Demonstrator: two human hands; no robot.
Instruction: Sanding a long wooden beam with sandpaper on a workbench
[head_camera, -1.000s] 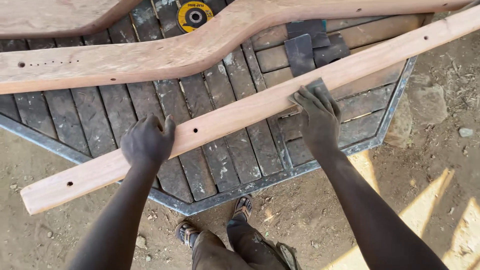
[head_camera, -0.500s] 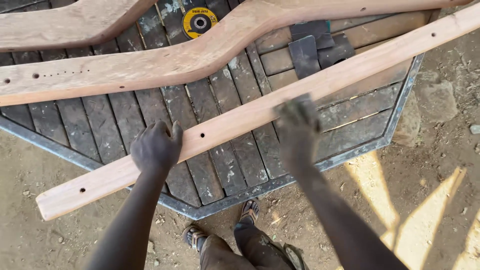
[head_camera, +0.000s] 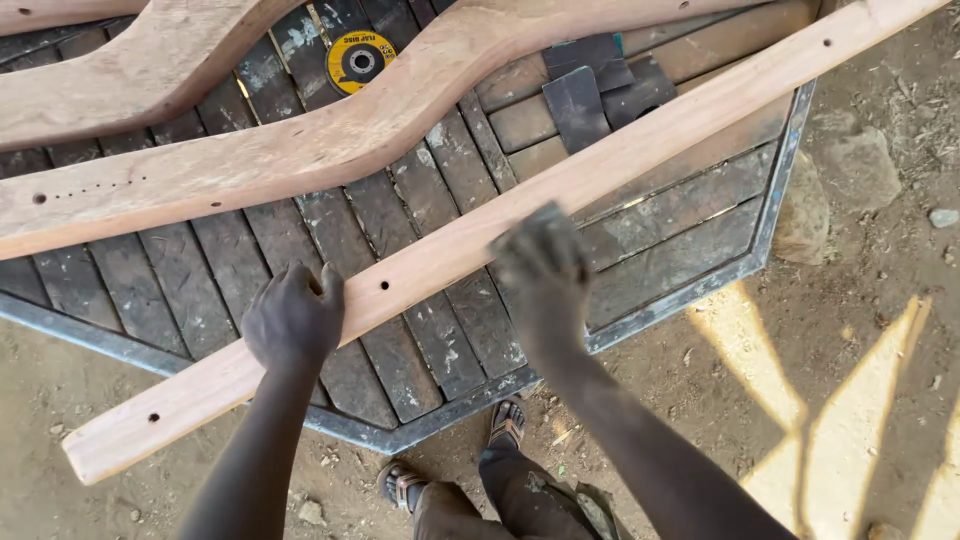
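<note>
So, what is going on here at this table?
A person leans over a slatted table and works on a long straight wooden bar that lies slantwise across it. The left hand presses the bar down, and the blurred right hand pushes a dark sanding sheet along it. Two curved wooden pieces and a yellow disc lie behind.

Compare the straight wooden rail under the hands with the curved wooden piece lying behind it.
The straight wooden rail runs as an even, narrow strip; the curved wooden piece bends in a wave and is wider. The rail is paler and cleaner, the curved piece more worn and blotchy. The left hand and right hand rest on the rail; the curved piece lies untouched. Both have drilled holes and lie across the slatted table.
</note>
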